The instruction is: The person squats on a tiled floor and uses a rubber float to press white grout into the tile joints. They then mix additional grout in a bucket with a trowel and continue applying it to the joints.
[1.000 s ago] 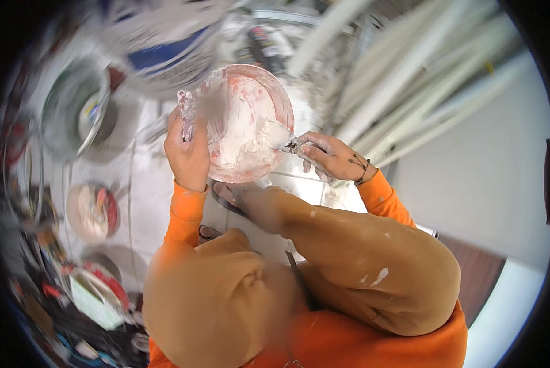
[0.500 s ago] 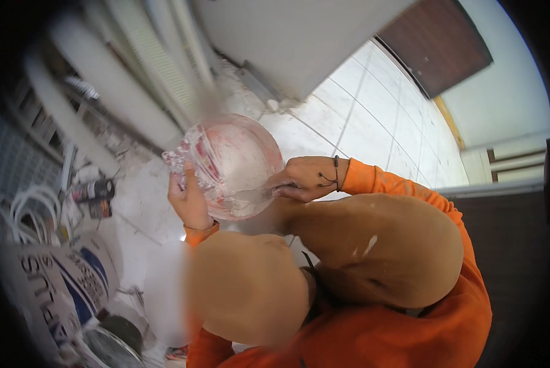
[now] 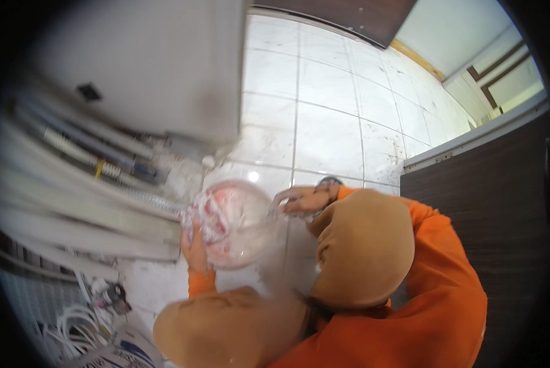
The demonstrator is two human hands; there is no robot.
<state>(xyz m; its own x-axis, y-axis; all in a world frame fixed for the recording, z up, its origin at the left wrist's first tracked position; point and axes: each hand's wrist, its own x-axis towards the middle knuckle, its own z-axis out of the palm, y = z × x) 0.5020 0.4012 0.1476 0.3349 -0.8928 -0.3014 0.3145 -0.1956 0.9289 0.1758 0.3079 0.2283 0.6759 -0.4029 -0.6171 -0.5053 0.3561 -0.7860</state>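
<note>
A round bucket [image 3: 249, 242], reddish inside and smeared with pale powder or paste, stands on the tiled floor in front of my knees. At its left side my left hand [image 3: 194, 251] grips a crumpled plastic bag [image 3: 209, 222], white with red print, which hangs over the rim into the bucket. My right hand [image 3: 302, 200] is closed at the bucket's right rim around what looks like a putty knife. Its blade reaches over the pale contents but is blurred, and the handle is mostly hidden by my fingers.
Long pale panels and profiles [image 3: 97, 211] lean at the left. A white cabinet-like block [image 3: 158, 67] stands beyond them. Coiled white hose [image 3: 82, 325] and a printed sack [image 3: 118, 356] lie at lower left. A dark wooden panel [image 3: 477, 233] flanks my right side.
My view has swung, so the bucket appears lower and more tiles show. My right hand has shifted slightly outward from the bucket's middle; my left still holds the bag.
</note>
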